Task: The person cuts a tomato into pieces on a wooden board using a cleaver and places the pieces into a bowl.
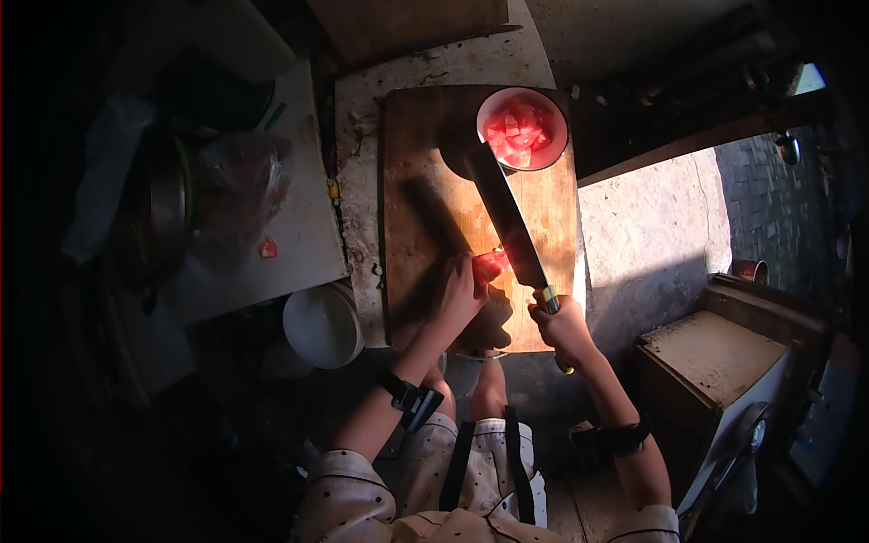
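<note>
My left hand is closed around a red piece of watermelon, resting at the middle of a wooden cutting board. In my right hand is the handle of a long, broad-bladed knife. Its blade slants up and to the left across the board, with its edge close beside the watermelon piece. At the board's far right corner stands a round bowl with a dark rim, filled with cut watermelon chunks. The knife's tip overlaps the bowl's near side in this view.
Left of the board, a pale table bears a clear plastic bag and a small red scrap. A white bucket stands below, between table and board. Lower right is a wooden cabinet. Sunlight falls on the pale ledge at right.
</note>
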Tool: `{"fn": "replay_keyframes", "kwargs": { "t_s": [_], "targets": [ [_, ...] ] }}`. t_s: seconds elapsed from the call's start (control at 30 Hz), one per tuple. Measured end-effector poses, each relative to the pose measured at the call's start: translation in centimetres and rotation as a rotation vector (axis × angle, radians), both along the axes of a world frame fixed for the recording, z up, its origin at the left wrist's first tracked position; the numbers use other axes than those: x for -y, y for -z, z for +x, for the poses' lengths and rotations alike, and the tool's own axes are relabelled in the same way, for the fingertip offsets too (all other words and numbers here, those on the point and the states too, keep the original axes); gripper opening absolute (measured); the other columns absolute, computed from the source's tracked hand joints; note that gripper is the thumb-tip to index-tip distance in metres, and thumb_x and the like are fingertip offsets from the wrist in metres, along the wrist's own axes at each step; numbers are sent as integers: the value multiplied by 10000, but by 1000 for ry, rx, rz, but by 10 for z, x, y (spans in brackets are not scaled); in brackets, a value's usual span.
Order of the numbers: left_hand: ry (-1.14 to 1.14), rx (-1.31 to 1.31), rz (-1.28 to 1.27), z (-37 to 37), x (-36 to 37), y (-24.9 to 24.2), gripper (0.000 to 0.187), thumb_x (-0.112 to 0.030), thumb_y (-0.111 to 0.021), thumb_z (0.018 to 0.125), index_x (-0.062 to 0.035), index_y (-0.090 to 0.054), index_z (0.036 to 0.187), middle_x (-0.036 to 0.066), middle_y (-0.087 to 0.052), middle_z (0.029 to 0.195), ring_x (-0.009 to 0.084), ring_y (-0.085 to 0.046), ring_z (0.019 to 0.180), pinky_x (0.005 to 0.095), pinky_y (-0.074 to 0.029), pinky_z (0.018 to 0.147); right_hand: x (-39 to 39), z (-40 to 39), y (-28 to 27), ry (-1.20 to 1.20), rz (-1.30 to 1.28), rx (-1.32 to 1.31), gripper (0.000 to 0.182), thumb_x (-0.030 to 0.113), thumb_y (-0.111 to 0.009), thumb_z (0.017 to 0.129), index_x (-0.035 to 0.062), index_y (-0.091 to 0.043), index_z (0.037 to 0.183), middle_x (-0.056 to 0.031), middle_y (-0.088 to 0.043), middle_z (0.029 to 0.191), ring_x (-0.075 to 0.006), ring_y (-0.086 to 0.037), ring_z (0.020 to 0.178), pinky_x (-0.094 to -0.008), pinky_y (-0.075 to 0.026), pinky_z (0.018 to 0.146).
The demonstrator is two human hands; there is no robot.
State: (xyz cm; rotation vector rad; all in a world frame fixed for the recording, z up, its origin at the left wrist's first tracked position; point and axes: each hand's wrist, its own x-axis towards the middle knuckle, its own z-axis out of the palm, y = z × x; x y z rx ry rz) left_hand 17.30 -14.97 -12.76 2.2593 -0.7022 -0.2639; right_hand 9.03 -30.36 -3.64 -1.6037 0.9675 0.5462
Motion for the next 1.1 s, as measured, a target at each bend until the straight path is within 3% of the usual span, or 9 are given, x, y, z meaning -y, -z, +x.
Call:
{"fn": "replay_keyframes", "kwargs": {
  "t_s": [0.4,0.47,0.5,0.57,0.6,0.67,0.9,0.97,1.1],
  "targets": [
    [21,-70,40,2,-4,8,541,-57,-635,571,24,-373,1037,217,-446,974,387,-441,911,431,-404,783,-13,-7,12,-110,-30,-61,255,193,-567,687,-36,-497,599,-184,-480,504,-285,-508,488,-377,-396,507],
    [25,-100,80,1,-4,8,513,-58,-633,572,29,-384,1012,222,-447,967,391,-438,909,431,-406,781,-13,-9,16,-194,-56,4,245,184,-568,732,6,-474,592,-39,-433,433,-129,-445,387,-283,-347,389],
    [25,-101,77,-1,-3,8,513,-58,-633,572,29,-384,1012,222,-447,967,391,-438,909,431,-406,781,-15,-5,16,-195,-58,3,245,184,-568,732,6,-474,592,-39,-433,433,-129,-445,387,-283,-347,389],
    [-30,79,19,-3,-1,6,420,-43,-614,591,30,-417,954,224,-454,872,374,-466,820,407,-423,701,-22,9,18,-218,-136,0,227,176,-557,665,-42,-521,614,-212,-508,535,-341,-535,541,-396,-403,508],
    [-31,81,20,-3,0,5,420,-43,-614,591,30,-417,954,224,-454,872,374,-466,820,407,-423,701,-27,11,28,-188,-121,30,251,200,-565,678,-35,-502,619,-137,-484,476,-235,-510,444,-350,-394,457],
    [-12,-60,38,-2,0,2,380,-49,-602,596,33,-414,917,228,-444,867,381,-465,810,410,-422,694,-32,14,49,-187,-159,25,246,199,-560,682,-37,-512,632,-145,-503,501,-248,-528,474,-352,-400,469],
    [10,-69,61,-3,-1,-3,428,-95,-618,618,44,-389,952,266,-432,878,434,-437,825,449,-415,704,-34,29,70,-291,-228,47,218,189,-548,695,-28,-547,670,-187,-530,570,-293,-559,561,-365,-414,510],
    [-48,-105,-19,-7,2,1,453,-108,-616,627,47,-386,985,268,-436,900,434,-442,835,443,-416,711,-35,34,68,-261,-283,115,249,185,-564,653,-62,-555,634,-252,-534,598,-371,-570,629,-396,-442,527],
    [-41,-46,-43,-5,3,2,489,-113,-616,632,51,-375,1024,272,-436,917,433,-444,853,440,-416,719,-15,38,24,-227,-178,200,202,171,-566,656,-31,-556,662,-208,-527,565,-316,-551,534,-363,-418,499]
  ]
}}
